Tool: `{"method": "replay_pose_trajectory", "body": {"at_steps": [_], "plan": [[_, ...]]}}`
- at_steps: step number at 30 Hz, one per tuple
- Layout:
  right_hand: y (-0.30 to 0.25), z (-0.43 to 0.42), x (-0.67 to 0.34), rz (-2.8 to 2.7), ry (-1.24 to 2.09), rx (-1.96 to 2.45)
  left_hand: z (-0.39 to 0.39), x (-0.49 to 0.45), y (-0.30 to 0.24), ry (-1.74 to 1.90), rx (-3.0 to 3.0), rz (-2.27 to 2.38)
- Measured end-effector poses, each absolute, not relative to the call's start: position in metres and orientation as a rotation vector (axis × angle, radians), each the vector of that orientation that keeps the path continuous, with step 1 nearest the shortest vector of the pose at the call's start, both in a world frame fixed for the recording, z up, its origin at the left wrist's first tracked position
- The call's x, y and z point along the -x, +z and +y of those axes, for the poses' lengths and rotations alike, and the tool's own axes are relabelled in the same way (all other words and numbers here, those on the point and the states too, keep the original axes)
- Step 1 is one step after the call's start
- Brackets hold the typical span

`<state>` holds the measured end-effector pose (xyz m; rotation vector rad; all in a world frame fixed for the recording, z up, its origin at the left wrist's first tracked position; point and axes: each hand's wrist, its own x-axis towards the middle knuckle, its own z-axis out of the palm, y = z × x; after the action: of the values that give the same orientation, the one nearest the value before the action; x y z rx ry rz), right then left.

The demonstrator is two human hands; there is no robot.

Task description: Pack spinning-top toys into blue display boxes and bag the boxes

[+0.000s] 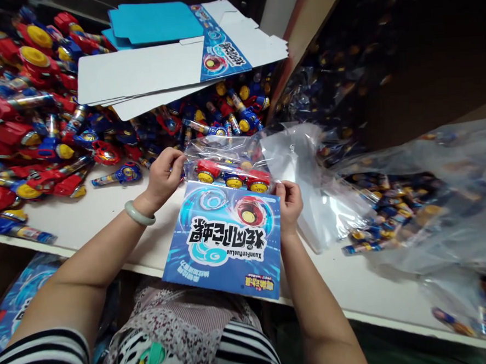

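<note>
A blue printed card point(226, 240) with a spinning-top picture lies in front of me on the white table point(105, 212), inside a clear plastic bag point(225, 153). Red and blue toy launchers with yellow wheels point(232, 177) sit in the bag's top end, above the card. My left hand point(164, 176) pinches the bag's upper left corner. My right hand point(288, 201) grips the card's upper right edge through the bag. A pale green bangle point(139, 214) is on my left wrist.
A big heap of red, blue and yellow toy launchers point(37, 117) covers the table's left and back. Flat unfolded cartons point(157, 61) lie on the heap. Loose clear bags point(321, 188) and a large bag of toys point(413, 204) lie at the right.
</note>
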<state>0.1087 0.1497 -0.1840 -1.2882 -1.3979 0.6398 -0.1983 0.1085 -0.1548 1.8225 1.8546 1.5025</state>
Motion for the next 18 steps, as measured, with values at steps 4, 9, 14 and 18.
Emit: {"method": "replay_pose_trajectory", "body": {"at_steps": [4,9,14,18], "plan": [[-0.179,0.143,-0.115,-1.471,0.586,1.22,0.105,0.206,-0.158,1.22,-1.893,1.764],[-0.177,0.141,-0.124,-1.576,0.521,1.166,0.106,0.201,-0.169,1.097,-1.827,1.787],[-0.179,0.143,-0.125,-1.615,0.533,1.182,0.109,0.2,-0.176,1.096,-1.913,1.899],[-0.183,0.139,-0.124,-1.588,0.454,1.119,0.101,0.198,-0.187,1.451,-2.066,1.671]]}}
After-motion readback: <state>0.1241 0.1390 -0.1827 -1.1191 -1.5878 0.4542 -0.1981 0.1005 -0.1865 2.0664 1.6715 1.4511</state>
